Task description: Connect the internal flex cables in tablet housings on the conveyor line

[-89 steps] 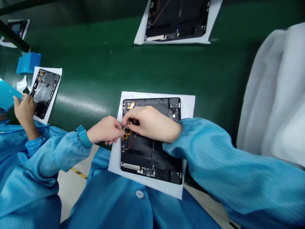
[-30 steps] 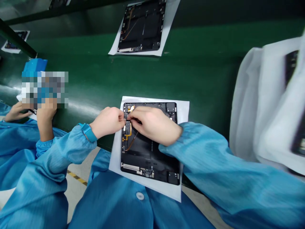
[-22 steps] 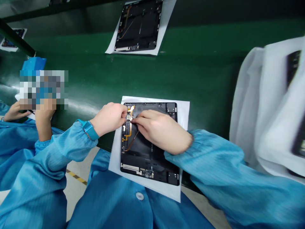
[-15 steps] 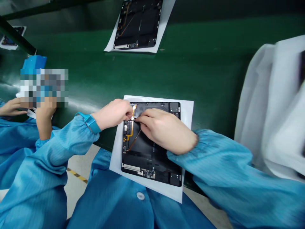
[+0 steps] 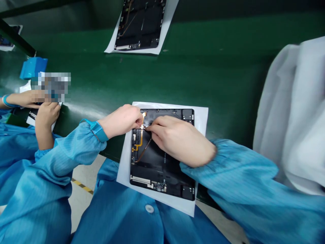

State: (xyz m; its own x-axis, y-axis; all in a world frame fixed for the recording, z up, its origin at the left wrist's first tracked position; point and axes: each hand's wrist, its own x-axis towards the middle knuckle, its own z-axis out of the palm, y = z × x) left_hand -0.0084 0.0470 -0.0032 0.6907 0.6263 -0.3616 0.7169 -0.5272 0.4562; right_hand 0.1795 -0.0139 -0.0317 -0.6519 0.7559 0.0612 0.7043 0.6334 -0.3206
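In the middle of the frame, an opened tablet (image 5: 157, 162) is lying on a white sheet (image 5: 200, 117). The left hand (image 5: 124, 118) is curling its fingers over the tablet's upper left part; the right hand (image 5: 179, 140) is holding its fingertips together just beside them, near an orange ribbon (image 5: 141, 137). I'm not managing to tell what either is gripping. Light pressing, I'm thinking, is suiting these thin parts best, without tugging the ribbon.
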